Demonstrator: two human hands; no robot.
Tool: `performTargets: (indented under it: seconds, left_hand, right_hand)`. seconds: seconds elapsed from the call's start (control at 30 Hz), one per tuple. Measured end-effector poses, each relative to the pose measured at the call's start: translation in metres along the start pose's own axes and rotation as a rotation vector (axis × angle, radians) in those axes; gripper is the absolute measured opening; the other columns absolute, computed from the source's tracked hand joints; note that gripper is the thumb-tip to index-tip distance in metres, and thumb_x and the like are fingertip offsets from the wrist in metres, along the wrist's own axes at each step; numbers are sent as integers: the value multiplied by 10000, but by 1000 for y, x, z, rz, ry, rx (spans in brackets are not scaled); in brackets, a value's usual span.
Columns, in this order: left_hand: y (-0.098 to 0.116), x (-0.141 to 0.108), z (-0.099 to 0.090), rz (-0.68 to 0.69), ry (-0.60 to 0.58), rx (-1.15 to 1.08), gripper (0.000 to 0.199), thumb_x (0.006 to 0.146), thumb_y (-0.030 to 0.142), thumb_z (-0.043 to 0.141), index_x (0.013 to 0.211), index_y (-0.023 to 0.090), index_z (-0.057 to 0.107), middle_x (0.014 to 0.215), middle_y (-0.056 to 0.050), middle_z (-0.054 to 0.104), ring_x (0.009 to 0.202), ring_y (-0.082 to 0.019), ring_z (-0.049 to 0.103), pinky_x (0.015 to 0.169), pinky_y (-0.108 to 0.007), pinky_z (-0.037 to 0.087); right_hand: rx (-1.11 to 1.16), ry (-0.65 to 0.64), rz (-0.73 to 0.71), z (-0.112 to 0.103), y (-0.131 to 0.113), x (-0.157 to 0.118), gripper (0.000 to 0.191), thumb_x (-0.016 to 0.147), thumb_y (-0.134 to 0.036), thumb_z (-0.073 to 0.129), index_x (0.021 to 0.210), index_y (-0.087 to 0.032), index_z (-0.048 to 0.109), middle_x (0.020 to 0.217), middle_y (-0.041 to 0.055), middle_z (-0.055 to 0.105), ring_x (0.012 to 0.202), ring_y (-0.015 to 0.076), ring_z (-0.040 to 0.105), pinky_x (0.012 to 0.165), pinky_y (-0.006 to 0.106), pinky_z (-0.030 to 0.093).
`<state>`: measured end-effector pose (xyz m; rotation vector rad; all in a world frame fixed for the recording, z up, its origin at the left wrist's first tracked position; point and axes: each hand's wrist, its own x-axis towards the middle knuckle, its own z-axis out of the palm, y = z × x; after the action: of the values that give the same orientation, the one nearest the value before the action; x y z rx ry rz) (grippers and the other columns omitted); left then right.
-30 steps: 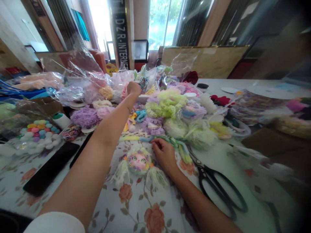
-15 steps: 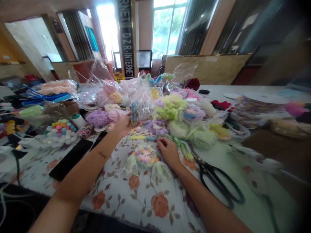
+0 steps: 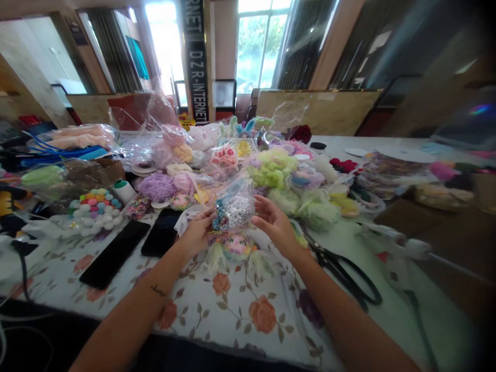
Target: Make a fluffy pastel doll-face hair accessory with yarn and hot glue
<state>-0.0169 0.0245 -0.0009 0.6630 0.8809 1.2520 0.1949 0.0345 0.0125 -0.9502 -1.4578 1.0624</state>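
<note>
Clock directions taken from the clear bag as centre, 12 being the far side of the table. Flowered tablecloth (image 3: 217,320) under the work, running out to 6. Heap of lime-green frills (image 3: 275,168) at 1 to 2, well past the right fingertips. Scissors (image 3: 341,274) at 4, black handles, partly behind the right forearm. Two dark phones, both lying flat at 8: near phone (image 3: 116,253), and far phone (image 3: 159,232) closer to the left wrist. Purple yarn (image 3: 157,186) at 9 to 10.

Left hand (image 3: 199,227) at 8, fingers closed, pinching the bag's left edge; bag sits at this hand's 2. Right hand (image 3: 273,225) at 4, thumb and fingers spread partway, nothing gripped; bag just off its fingertips at this hand's 10, contact can't be told. Clear bag (image 3: 234,206) is between the hands, held up. Doll head (image 3: 236,245) at 6, on the cloth, its top hidden by the bag. Smallest: white and teal beads (image 3: 236,214) inside the bag.
</note>
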Motion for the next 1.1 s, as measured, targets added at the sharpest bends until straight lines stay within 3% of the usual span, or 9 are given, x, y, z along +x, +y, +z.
performTargets:
  seconds: [0.13,0.27,0.47,0.63,0.73,0.83,0.97,1.0,1.1]
  left_hand:
    - [2,-2,1,-1,-36,-37,148,816,265,663,913,155,674,816,-41,708,659,-164,672,604,-315,602]
    - [10,-6,3,92,-168,3,494,736,564,697,1027,166,666,1037,-89,692,887,-238,679,747,-386,598]
    - [11,-10,7,305,-98,204,678,576,267,872,1187,203,582,1085,-65,681,914,-213,661,791,-315,533]
    - [8,-10,3,293,-69,341,604,570,285,868,1103,141,625,1035,-87,711,907,-228,665,824,-333,518]
    - [7,-10,0,368,13,463,569,590,323,852,1083,165,617,960,-52,717,848,-209,669,798,-325,529]
    - [8,-8,-2,495,190,637,477,625,352,825,1017,181,615,845,-19,690,790,-195,651,746,-296,522]
    - [10,-8,-4,617,338,806,412,646,335,801,991,206,617,823,0,660,782,-192,623,739,-275,490]
    - [11,-8,-5,643,355,828,412,649,325,797,1004,218,618,833,5,659,789,-192,620,747,-271,484]
    - [9,-9,-6,696,371,876,405,672,295,776,1041,254,616,868,11,662,841,-196,618,790,-266,473]
  right_hand:
    - [102,-120,42,9,-6,12,545,685,-439,782,1136,-203,590,990,67,701,899,219,652,768,349,524]
    - [58,-54,-8,16,-6,26,415,676,-432,782,953,-177,608,740,-10,624,653,142,568,596,269,452]
    - [-10,-11,-59,29,-8,30,394,644,-416,800,908,-207,595,691,-28,578,622,148,536,554,270,430]
    - [88,-109,-3,33,1,24,448,649,-404,798,1000,-207,600,800,5,649,753,190,626,670,315,502]
    - [1,-74,-9,26,-1,25,533,616,-388,822,1071,-214,606,884,34,684,850,228,656,735,360,529]
    - [-92,56,-181,17,-26,23,412,708,-372,771,1078,-251,635,1051,68,704,987,243,657,850,407,530]
    - [-299,237,-574,11,-92,21,138,873,-323,610,946,-245,698,936,26,733,871,184,677,829,361,533]
    - [-389,184,-650,12,-108,22,127,879,-299,603,905,-242,713,908,17,736,849,174,674,816,343,528]
    - [-676,-194,-758,16,-137,32,145,867,-233,608,840,-241,750,816,-2,733,780,160,662,748,304,508]
